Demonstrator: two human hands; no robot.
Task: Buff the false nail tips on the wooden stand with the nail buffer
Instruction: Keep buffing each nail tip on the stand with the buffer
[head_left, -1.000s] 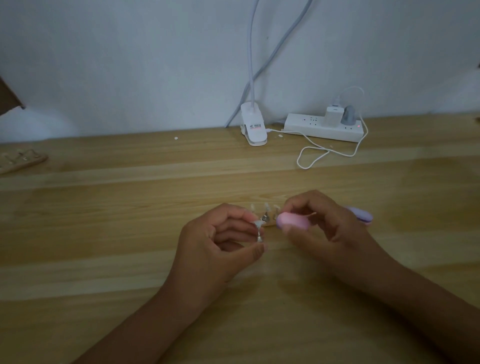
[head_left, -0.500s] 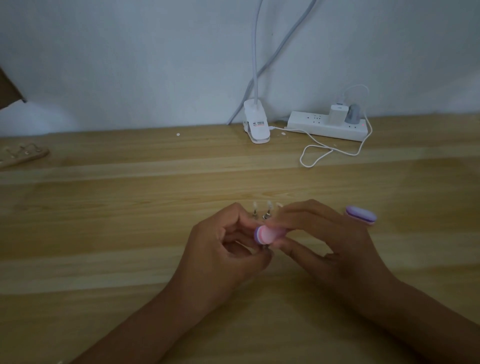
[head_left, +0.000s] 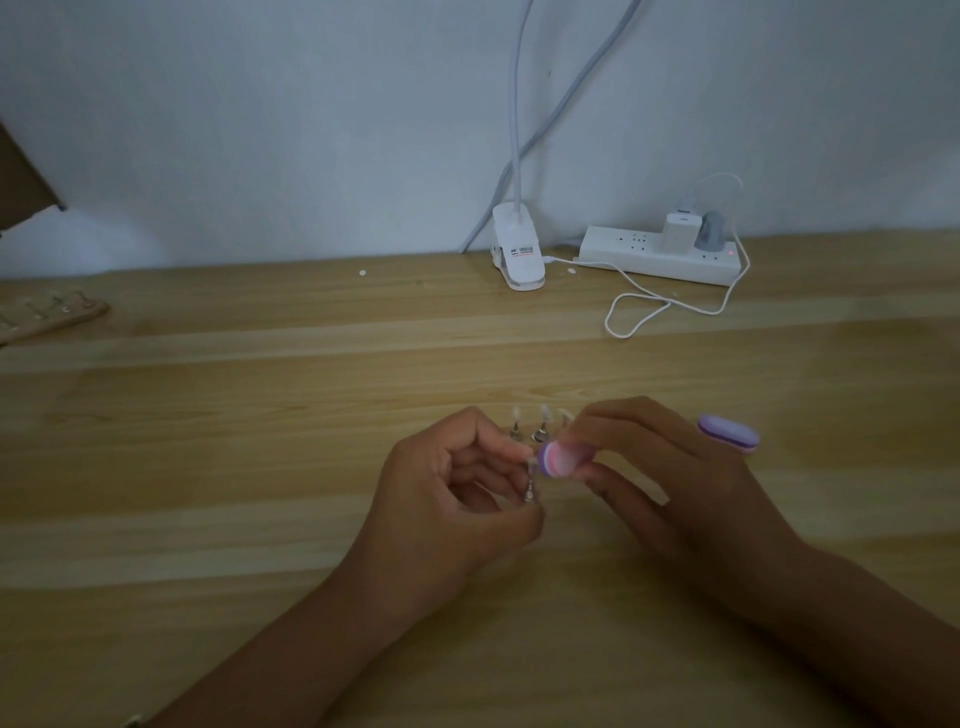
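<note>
Pinching a pegged tip between left hand thumb and curled fingers, just left of the buffer. Gripping the buffer in curled right hand fingertips, end-on at that tip.

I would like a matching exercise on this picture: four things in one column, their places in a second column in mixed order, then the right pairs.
1. pink buffer
2. purple buffer
3. power strip
4. metal nail-tip holder

A. lying on the table beside the right hand
B. pinched in the left hand
C. at the back, by the wall
D. gripped in the right hand

Pairs: 1-D, 2-A, 3-C, 4-B
</note>
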